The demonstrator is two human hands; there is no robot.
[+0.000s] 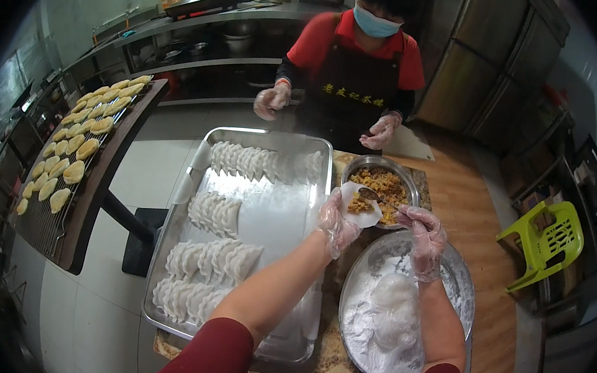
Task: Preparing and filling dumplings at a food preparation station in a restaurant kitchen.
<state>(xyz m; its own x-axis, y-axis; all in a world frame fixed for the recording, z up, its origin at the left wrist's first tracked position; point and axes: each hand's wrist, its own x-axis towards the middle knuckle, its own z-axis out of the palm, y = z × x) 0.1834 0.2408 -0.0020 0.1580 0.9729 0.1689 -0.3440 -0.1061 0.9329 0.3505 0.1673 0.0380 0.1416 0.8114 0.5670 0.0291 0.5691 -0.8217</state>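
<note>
My left hand (338, 224), in a clear plastic glove, holds a round white dough wrapper (361, 213) with some filling on it. In my right hand (424, 237), also gloved, is a metal spoon (377, 197), its bowl over the wrapper. Just beyond stands a metal bowl (414, 188) of yellow-brown filling (386, 183). Below my right forearm, a round metal tray (344, 345) holds white flour and a lump of white dough (394, 312). To the left, rows of pleated white dumplings (212, 256) lie in a large metal tray (273, 227).
Across the table stands a co-worker (363, 59) in mask, apron and gloves, both hands apart from mine. At left, a wire rack (64, 219) of flat yellow pastries (75, 145) rests on a dark table (77, 252). A green plastic chair (549, 240) is at right.
</note>
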